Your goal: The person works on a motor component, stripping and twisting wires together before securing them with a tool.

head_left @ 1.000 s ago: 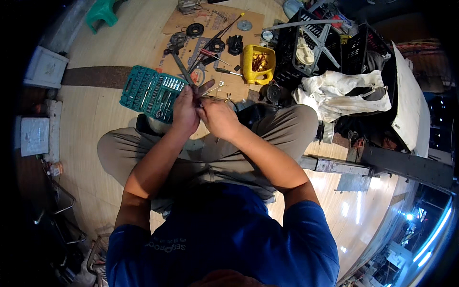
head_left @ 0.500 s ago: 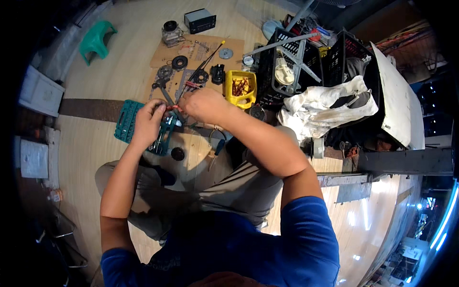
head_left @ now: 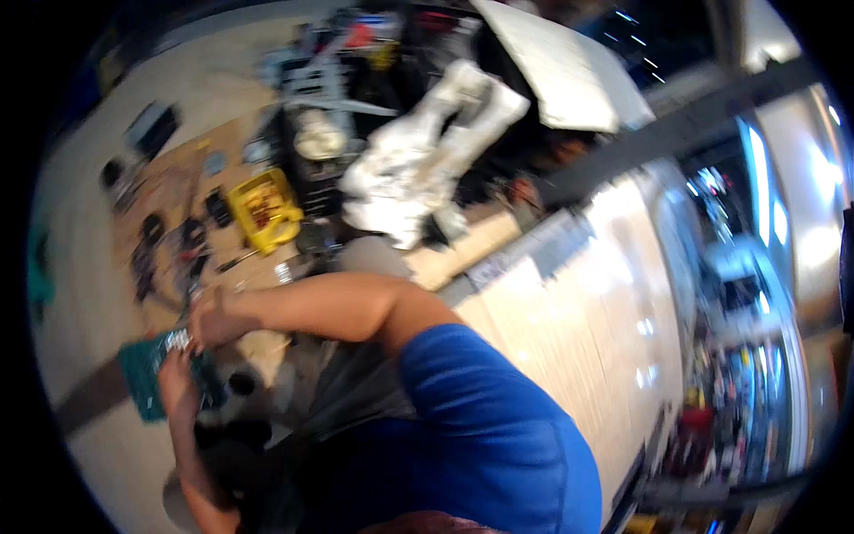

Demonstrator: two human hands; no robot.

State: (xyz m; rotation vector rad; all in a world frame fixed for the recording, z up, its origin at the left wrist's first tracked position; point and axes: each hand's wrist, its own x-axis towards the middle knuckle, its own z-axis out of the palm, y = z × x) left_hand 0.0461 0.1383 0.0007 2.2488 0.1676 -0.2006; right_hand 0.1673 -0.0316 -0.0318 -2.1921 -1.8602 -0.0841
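Motion blurs the whole picture. My left hand point(head_left: 178, 384) and my right hand point(head_left: 216, 319) meet at the left, fingers closed together around something small. A pale, shiny smear point(head_left: 179, 339) shows between the fingertips; its kind cannot be made out. Below the hands lies a teal tool case point(head_left: 142, 384), partly covered by my left hand. Beside it is a small dark round part point(head_left: 241, 384). Ahead of my right hand, dark mechanical parts point(head_left: 192, 233) lie on a cardboard sheet point(head_left: 233, 142).
A yellow container point(head_left: 283, 235) holding small reddish pieces stands beyond my right forearm. Farther right are a black crate point(head_left: 313, 182) and a dirty white cloth point(head_left: 391, 191). A pale panel point(head_left: 569, 80) and a dark beam point(head_left: 663, 129) border the area. A dark box-shaped unit point(head_left: 152, 129) sits far left.
My view has swung right, so the hands and parts now appear farther left and the picture is smeared. Both hands remain together over the teal case.
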